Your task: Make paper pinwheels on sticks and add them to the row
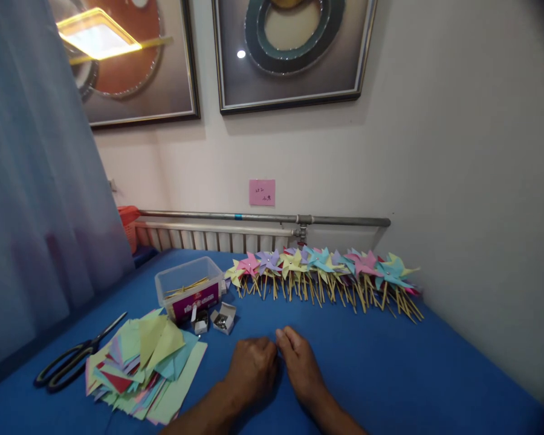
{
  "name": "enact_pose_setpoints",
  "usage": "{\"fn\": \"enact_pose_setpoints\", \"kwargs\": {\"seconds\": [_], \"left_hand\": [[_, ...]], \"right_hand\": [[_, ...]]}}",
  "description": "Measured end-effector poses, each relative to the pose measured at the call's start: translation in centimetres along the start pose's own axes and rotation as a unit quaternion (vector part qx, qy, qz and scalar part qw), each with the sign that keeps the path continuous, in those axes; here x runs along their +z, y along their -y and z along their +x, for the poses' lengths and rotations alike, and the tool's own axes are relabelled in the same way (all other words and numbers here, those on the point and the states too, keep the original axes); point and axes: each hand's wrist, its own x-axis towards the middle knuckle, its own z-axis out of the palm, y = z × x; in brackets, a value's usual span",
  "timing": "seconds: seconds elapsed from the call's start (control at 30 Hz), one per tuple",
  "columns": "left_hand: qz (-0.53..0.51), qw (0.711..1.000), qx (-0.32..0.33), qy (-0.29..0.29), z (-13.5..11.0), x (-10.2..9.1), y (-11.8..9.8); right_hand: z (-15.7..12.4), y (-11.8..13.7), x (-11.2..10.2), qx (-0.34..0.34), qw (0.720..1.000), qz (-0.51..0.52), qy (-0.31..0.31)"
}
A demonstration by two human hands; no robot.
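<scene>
My left hand [254, 367] rests on the blue tabletop [390, 374], curled into a fist. Beside it, my right hand [299, 361] is closed too, its thumb lying along the folded fingers. The two hands almost meet, and nothing shows in either one. Just beyond the left hand are two small white boxes, one with metal pins in it [223, 319], the other [200, 321] with its flap up. To the left lies a loose pile of coloured paper pieces [163, 350]. Past the hands, many paper pinwheels [320, 260] on sticks lie in a long row.
A clear plastic tub [188, 273] with a purple label holds thin sticks [190, 286]. Black-handled scissors [79, 356] lie left of the paper. A radiator [208, 238] and pipe [344, 221] run along the wall. A blue curtain [36, 181] hangs at the left, near a red basket [129, 223].
</scene>
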Motion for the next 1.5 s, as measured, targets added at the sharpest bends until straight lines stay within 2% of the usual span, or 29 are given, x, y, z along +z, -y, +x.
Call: {"fn": "enact_pose_setpoints", "kwargs": {"seconds": [0.23, 0.6, 0.9, 1.2, 1.5], "left_hand": [[-0.009, 1.0, -0.019, 0.005, 0.3, 0.1, 0.2], [-0.022, 0.999, -0.023, -0.006, 0.4, -0.1, 0.1], [-0.017, 0.998, -0.052, 0.032, 0.3, -0.3, 0.1], [-0.019, 0.994, -0.092, 0.06, 0.2, -1.6, 0.5], [-0.018, 0.989, -0.106, 0.101, 0.5, -2.3, 0.2]], "right_hand": [[-0.1, -0.5, 0.0, 0.007, 1.0, -0.012, 0.007], [-0.7, 0.9, -0.1, 0.014, 1.0, 0.004, 0.016], [-0.6, 0.5, -0.2, 0.033, 0.999, 0.006, 0.012], [-0.8, -0.2, -0.2, 0.029, 1.0, -0.008, 0.01], [-0.8, 0.7, -0.5, 0.039, 0.999, 0.005, 0.012]]}}
